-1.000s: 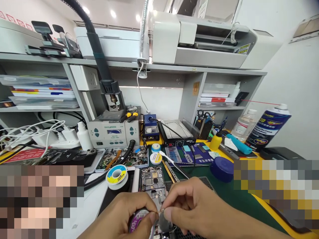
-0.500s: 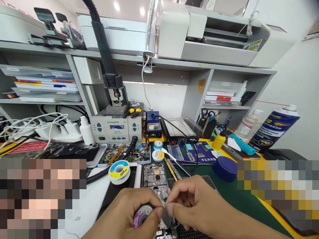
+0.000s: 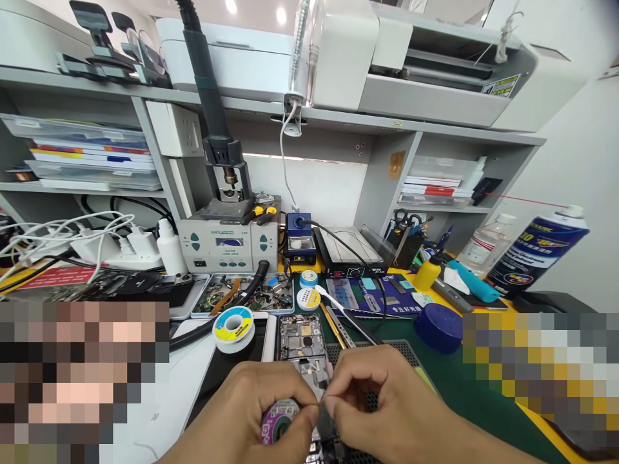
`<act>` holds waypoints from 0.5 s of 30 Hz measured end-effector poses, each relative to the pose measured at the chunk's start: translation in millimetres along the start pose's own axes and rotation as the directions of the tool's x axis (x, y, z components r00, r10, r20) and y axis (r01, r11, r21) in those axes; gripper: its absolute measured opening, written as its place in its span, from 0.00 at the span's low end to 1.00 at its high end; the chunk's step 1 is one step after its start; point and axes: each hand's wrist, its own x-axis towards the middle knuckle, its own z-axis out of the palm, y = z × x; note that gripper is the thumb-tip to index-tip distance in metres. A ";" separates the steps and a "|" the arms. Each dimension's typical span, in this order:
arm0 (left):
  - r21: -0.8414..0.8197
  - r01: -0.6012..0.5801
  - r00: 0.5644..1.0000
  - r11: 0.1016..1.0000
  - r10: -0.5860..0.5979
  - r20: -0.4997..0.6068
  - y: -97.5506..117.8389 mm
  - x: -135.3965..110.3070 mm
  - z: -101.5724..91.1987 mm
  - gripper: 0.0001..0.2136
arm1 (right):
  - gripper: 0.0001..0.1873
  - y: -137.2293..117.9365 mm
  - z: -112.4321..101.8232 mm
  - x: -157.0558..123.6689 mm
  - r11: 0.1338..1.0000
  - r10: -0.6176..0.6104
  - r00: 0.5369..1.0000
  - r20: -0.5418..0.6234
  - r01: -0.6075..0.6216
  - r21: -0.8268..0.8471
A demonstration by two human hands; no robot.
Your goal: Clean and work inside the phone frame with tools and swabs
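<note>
My left hand [image 3: 251,412] is closed round a small purple-labelled spool [image 3: 276,420] at the bottom centre. My right hand [image 3: 382,399] pinches the thin strand coming off that spool, thumb and forefinger meeting the left thumb. Both hands hover just above an opened phone with its circuit board exposed [image 3: 302,348], lying on a dark green mat [image 3: 449,380]. What lies beneath the fingers is hidden.
A solder reel [image 3: 234,322] sits left of the phone, tweezers [image 3: 338,322] and a blue lid [image 3: 438,325] to the right. Behind stand a hot-air station [image 3: 227,245], parts tray [image 3: 242,296], heating plate [image 3: 351,251], spray can [image 3: 541,248] and shelves.
The view has tilted slightly, so the bench sits lower and closer. My hands stay pinched together at the spool, shifted a little down and right in the picture.
</note>
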 end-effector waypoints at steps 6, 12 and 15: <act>-0.070 0.137 0.990 0.988 -0.133 0.050 5.8 4.4 -7.6 0.12 | 0.06 -1.3 -7.2 2.0 0.964 0.175 0.970 0.171 -0.204 0.169; -0.169 0.276 0.960 0.946 -0.263 0.092 12.7 4.9 -13.5 0.15 | 0.07 1.0 -9.7 1.1 0.953 0.193 0.963 0.190 -0.230 0.198; -0.180 0.345 0.938 0.921 -0.332 0.098 12.4 2.9 -13.4 0.16 | 0.07 3.2 -5.2 -2.4 0.996 0.028 0.997 0.078 -0.034 0.079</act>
